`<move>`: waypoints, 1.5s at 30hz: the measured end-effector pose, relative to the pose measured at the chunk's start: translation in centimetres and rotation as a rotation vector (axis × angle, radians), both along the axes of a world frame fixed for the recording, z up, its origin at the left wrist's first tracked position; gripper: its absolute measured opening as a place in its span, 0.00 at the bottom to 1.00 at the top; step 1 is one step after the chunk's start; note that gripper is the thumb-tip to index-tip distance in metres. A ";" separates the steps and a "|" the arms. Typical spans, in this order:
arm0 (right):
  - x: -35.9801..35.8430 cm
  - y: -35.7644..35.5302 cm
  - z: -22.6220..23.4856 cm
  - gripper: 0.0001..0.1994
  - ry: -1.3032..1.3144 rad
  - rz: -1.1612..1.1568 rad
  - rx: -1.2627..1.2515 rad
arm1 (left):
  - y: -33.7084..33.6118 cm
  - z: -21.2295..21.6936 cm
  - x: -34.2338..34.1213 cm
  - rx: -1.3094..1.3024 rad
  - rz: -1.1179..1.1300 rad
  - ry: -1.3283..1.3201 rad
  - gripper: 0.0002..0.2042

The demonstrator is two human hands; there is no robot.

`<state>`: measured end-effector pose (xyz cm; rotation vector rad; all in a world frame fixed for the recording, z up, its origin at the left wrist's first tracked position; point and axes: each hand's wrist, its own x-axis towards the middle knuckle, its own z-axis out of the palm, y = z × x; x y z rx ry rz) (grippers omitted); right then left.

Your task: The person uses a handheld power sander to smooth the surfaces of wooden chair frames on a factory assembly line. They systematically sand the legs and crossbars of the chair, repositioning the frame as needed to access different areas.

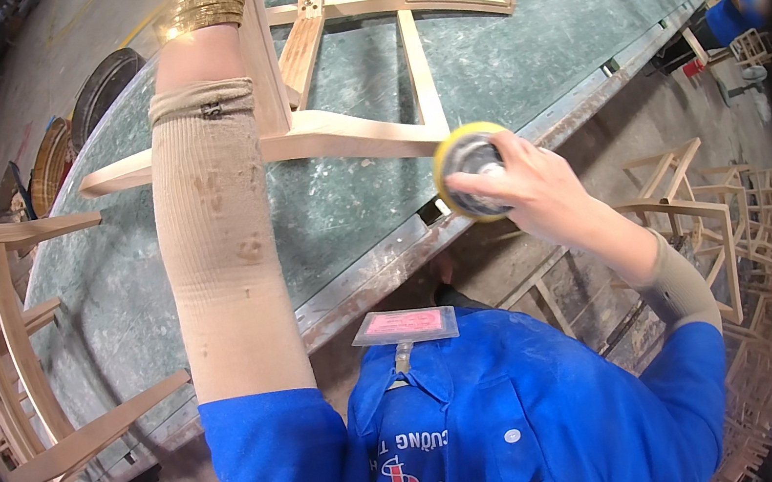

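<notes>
So it likely stays steady, my right hand (538,185) clamps its fingers on the yellow-rimmed tool (466,157) mid-frame; my left hand, past the top, I can't tell.

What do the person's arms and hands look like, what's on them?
Both arms have blue sleeves with beige knitted arm covers below. The left cover is ribbed, with brown smudges and a dark mark near its cuff. Shiny gold-coloured bangles circle the left wrist. The right hand wears no glove. The left hand is out of view.
</notes>
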<state>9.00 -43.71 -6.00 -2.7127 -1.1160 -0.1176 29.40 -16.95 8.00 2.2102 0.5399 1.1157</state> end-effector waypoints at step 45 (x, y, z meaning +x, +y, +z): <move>11.4 -4.5 3.5 0.36 0.560 -0.067 -0.195 | -0.1 -0.3 1.0 0.012 -0.065 -0.030 0.27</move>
